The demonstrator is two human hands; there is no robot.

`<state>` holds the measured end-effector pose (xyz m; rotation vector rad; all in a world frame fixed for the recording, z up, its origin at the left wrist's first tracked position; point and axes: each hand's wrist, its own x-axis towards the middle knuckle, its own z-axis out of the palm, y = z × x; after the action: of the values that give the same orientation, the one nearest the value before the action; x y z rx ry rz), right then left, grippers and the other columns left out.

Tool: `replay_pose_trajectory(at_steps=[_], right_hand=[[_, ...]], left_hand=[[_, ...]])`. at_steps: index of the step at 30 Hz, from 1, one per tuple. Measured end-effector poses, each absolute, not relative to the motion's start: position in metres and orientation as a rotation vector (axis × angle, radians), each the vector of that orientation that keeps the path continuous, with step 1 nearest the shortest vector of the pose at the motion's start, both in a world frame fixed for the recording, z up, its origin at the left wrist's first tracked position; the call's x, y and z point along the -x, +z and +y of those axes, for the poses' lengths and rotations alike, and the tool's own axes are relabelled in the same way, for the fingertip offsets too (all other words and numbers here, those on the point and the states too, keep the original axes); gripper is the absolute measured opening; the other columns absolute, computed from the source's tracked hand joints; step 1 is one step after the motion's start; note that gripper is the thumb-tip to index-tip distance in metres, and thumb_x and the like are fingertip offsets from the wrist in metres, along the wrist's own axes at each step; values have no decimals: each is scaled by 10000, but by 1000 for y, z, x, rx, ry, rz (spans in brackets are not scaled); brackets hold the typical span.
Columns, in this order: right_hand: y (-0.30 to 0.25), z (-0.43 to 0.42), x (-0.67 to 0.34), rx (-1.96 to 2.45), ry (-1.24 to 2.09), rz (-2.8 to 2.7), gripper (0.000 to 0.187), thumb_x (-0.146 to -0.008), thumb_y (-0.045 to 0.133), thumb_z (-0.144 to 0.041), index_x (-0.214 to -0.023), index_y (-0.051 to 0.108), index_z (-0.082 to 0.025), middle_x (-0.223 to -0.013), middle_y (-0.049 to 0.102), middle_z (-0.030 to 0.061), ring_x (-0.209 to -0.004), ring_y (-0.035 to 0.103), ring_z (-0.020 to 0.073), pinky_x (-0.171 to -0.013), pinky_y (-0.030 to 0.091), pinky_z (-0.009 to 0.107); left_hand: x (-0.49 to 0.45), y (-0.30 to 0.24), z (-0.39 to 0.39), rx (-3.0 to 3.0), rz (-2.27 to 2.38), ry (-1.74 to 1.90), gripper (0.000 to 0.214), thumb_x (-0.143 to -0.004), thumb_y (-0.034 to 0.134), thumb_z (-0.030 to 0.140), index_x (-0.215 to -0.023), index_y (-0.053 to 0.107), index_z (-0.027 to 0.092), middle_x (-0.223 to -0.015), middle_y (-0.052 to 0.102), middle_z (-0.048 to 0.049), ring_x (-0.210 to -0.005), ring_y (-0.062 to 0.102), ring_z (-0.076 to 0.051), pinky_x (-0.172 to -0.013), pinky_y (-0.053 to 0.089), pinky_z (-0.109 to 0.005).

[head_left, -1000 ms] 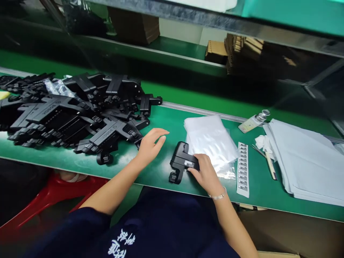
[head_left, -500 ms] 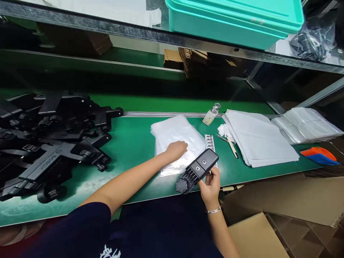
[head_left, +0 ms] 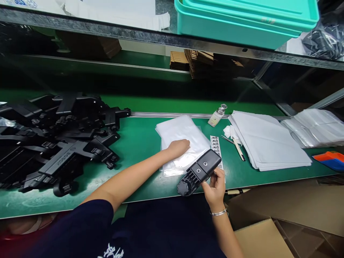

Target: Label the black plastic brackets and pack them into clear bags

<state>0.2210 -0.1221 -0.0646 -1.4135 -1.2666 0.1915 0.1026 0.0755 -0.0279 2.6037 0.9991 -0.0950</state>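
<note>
One black plastic part is held just above the near edge of the green bench, tilted, with its round knob end low at the left and its flat end high at the right. Two round fasteners show on its upper face.

The right hand grasps this part at its right end, thumb and fingers closed around it. The left hand lies palm down on one stack of clear bags, fingers loosely extended and pressing on the top bag; it grips nothing.

One label strip lies just beside the bag stack, partly behind the part. Beyond it stand one small bottle and one stack of white sheets. A second stack of clear bags lies at the far right.

At the left, one pile of black parts covers the bench; the number of pieces cannot be counted. One teal bin sits on the shelf above.
</note>
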Motion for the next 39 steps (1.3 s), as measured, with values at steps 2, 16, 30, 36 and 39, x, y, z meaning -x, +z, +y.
replay_pose_trajectory(at_steps=[2,16,30,36,39], right_hand=[[-63,-121,-220,1407,186,-1265,426,-798,644,-206,-1179,460,-254,-1101,484,83,-1047,542,238,-896,518,461],[-41,-120,-212,1359,662,-802,433,-720,769,-301,-1110,603,-211,-1096,623,86,-1054,600,231,-948,498,407],[-12,-99,-180,1178,1341,-420,473,-660,773,-581,-1000,682,-265,-1063,734,44,-973,708,256,-781,625,412],[-13,-98,-175,1170,1340,-381,395,-711,764,-545,-945,704,-232,-944,748,47,-826,717,226,-703,624,354],[-14,-96,-174,1174,1351,-406,424,-714,754,-557,-974,698,-227,-958,742,52,-852,710,247,-725,613,393]], left_hand=[[-104,-28,71,-2609,1010,-72,306,-953,463,370,-1124,601,156,-1168,658,-121,-1039,638,-274,-773,483,-335],[13,17,75,-2783,885,-39,261,-936,373,230,-888,624,177,-958,647,-100,-927,603,-258,-764,456,-350],[76,-70,33,-2677,895,-58,624,-977,368,499,-1525,257,222,-1586,284,-123,-1467,263,-288,-1172,161,-559],[83,-74,50,-2579,1128,251,295,-969,421,319,-1189,576,198,-1356,570,-113,-1266,531,-224,-1032,451,-367],[88,-71,47,-2577,1204,248,285,-972,350,242,-963,632,198,-1103,660,-111,-1089,613,-231,-891,517,-347]])
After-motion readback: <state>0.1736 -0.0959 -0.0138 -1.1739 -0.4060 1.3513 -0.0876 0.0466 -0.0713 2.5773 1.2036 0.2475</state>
